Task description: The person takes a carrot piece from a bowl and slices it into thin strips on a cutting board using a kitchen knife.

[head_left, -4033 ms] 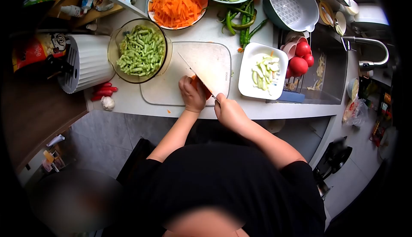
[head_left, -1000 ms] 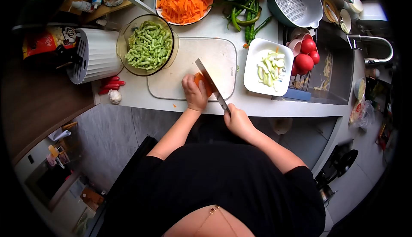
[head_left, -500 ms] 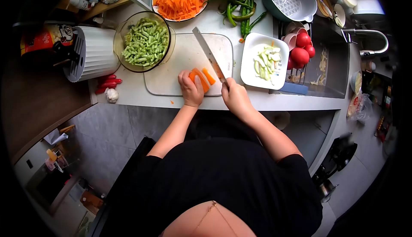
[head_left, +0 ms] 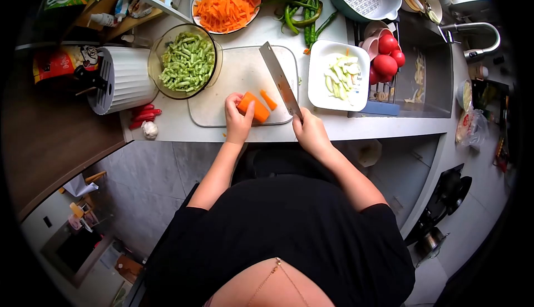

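Note:
My left hand (head_left: pixel 239 119) is closed around a chunk of carrot (head_left: pixel 255 108) on the pale cutting board (head_left: pixel 222 79). Just right of the chunk a thin carrot slice (head_left: pixel 269 100) lies loose on the board. In my right hand (head_left: pixel 311 134) I grip the handle of a wide-bladed kitchen knife (head_left: pixel 281 82). Its blade points up and away to the left, apart from the carrot and the slice. Past the board's left edge stands a glass bowl (head_left: pixel 212 57) of cut green beans.
A plate (head_left: pixel 196 15) of carrot strips and green chilies (head_left: pixel 307 15) lie at the back. A white dish (head_left: pixel 317 93) of pale green slices stands right of the board, beside tomatoes (head_left: pixel 385 65) and the sink (head_left: pixel 442 79). Garlic (head_left: pixel 149 129) and red chilies (head_left: pixel 143 115) sit front left.
My right hand has shifted the knife slightly right, away from the carrot. My left hand has tilted the chunk, and the slice now lies apart from it. The view has also moved a little.

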Tool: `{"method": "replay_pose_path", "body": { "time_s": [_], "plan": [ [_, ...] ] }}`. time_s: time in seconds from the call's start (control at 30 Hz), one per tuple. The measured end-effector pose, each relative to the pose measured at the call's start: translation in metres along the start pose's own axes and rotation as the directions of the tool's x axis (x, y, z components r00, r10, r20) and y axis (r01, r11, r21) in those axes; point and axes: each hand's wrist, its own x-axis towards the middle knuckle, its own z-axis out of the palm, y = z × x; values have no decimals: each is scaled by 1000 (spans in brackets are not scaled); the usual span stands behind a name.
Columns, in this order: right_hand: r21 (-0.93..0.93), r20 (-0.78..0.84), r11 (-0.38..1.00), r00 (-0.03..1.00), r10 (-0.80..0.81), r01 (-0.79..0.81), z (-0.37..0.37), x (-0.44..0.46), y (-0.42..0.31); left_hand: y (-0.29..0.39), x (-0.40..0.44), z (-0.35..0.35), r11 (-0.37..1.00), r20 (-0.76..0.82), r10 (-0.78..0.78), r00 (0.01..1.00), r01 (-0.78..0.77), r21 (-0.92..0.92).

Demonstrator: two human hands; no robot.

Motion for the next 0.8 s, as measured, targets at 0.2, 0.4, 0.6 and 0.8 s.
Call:
{"method": "replay_pose_path", "body": {
  "time_s": [0.2, 0.4, 0.6, 0.8],
  "plan": [
    [-23, 8, 1000, 1000, 17, -17, -4, -1, -8, 15, 2, -2, 986, 141, 79, 987, -98, 133],
    [-27, 11, 999, 999, -30, 30, 1, -3, -14, 38, 7, 14, 959, 49, -27, 998, 12, 285],
    [-34, 43, 999, 998, -35, 36, 5, -10, -12, 49, 16, -10, 926, 103, -94, 990, 49, 375],
    [-32, 41, 997, 996, -75, 77, 8, -15, -14, 33, 15, 4, 940, 50, 31, 998, -46, 338]
  ]
}}
